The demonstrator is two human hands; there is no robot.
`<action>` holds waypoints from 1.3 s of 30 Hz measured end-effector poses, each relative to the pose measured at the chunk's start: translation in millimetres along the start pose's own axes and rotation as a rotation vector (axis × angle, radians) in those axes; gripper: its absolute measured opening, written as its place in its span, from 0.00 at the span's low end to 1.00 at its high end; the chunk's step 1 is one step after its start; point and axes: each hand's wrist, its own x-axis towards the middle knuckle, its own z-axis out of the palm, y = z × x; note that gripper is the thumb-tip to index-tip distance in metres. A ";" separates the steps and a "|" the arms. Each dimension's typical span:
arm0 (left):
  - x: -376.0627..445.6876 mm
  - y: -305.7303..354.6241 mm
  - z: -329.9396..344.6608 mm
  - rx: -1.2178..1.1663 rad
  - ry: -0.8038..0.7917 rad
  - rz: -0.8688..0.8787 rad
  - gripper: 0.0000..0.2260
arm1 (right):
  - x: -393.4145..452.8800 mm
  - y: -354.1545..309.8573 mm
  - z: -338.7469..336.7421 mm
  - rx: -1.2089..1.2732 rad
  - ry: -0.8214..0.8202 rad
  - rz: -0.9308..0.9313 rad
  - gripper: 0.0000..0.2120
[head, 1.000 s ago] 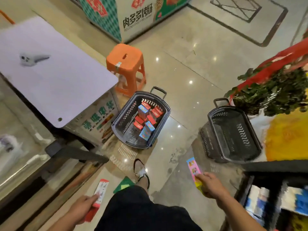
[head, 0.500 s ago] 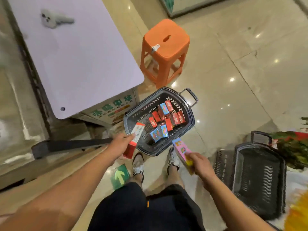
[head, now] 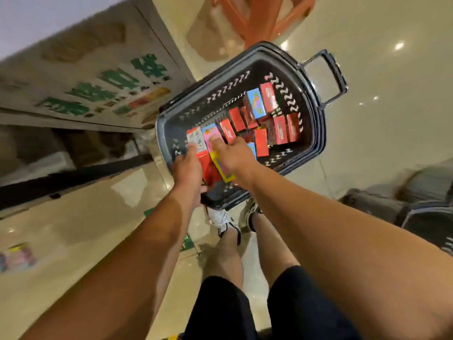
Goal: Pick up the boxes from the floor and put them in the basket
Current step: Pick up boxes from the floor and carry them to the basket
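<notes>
Head view, looking steeply down: both hands reach into the dark grey plastic shopping basket [head: 316,133] standing on the glossy beige tiled floor [head: 380,69]. The left hand [head: 187,165] is closed around a long red-and-white cardboard box [head: 197,146], thumb lying on its top face, its far end over the basket's near-left corner. The right hand [head: 236,155] grasps a pink-and-yellow cardboard box [head: 213,141] just beside the first, fingers pressed on the pink face, the yellow end sticking out under the palm. Further inside the basket lies a jumble of small red boxes [head: 279,130] with a light blue box [head: 256,104] among them. An orange plastic stool [head: 257,13] stands beyond the basket, a white printed cabinet [head: 98,89] is to its left, and more dark baskets [head: 426,212] sit at right.
</notes>
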 end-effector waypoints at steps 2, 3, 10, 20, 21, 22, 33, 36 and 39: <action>37.7 -1.6 16.5 0.019 0.008 -0.040 0.25 | 37.9 4.2 12.1 0.013 -0.017 0.019 0.35; 59.3 -2.4 24.5 0.032 0.014 -0.047 0.24 | 56.4 5.0 16.9 0.013 -0.019 0.018 0.34; 184.4 -14.6 58.4 0.196 0.076 0.009 0.19 | 164.8 32.4 46.2 -0.030 -0.175 0.080 0.32; 275.4 -47.5 77.8 0.228 0.005 -0.032 0.24 | 231.2 68.5 59.5 0.095 -0.137 0.110 0.19; 278.3 -49.3 81.0 0.222 -0.016 -0.036 0.22 | 232.9 69.7 60.2 0.075 -0.126 0.112 0.19; 281.1 -52.2 84.1 0.223 -0.031 -0.039 0.20 | 234.8 73.4 61.4 0.053 -0.129 0.106 0.20; 183.8 -42.3 43.4 0.196 -0.109 -0.081 0.21 | 119.0 69.1 31.7 0.011 -0.158 0.082 0.22; 109.9 -40.7 16.2 0.173 -0.169 -0.040 0.24 | 47.3 64.1 7.6 -0.053 -0.172 0.002 0.19; 25.5 -40.7 -14.4 0.192 -0.228 -0.010 0.18 | -24.9 64.0 -25.6 -0.100 -0.191 -0.048 0.19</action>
